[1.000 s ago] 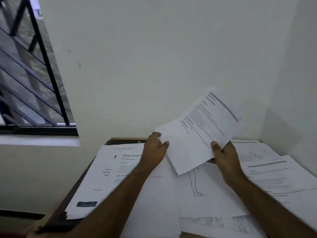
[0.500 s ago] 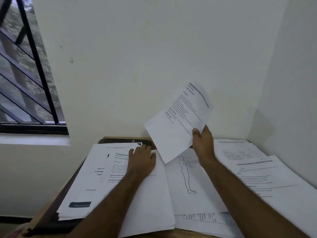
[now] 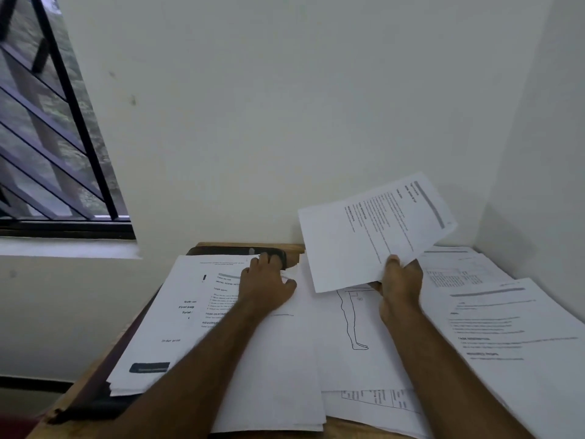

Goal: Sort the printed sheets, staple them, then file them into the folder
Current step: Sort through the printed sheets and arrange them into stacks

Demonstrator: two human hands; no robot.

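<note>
While the left hand (image 3: 267, 282) stays flat on papers (image 3: 196, 312), the right hand (image 3: 399, 282), apparently shifted rightward, pinches a sheet (image 3: 373, 229).

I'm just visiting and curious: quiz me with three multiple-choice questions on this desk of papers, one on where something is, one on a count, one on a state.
1. Where is the sheet with the outline drawing of a leg?
A. flat on the desk between the two forearms
B. taped to the wall
C. on the window sill

2. How many hands hold the raised printed sheet?
A. none
B. one
C. two

3. What is the left hand doing?
A. holding a stapler in the air
B. resting on the left pile of papers
C. hanging off the desk

Answers: 1 A, it lies among the desk papers. 2 B, only the right hand pinches its lower edge. 3 B, it lies on the pile.
</note>
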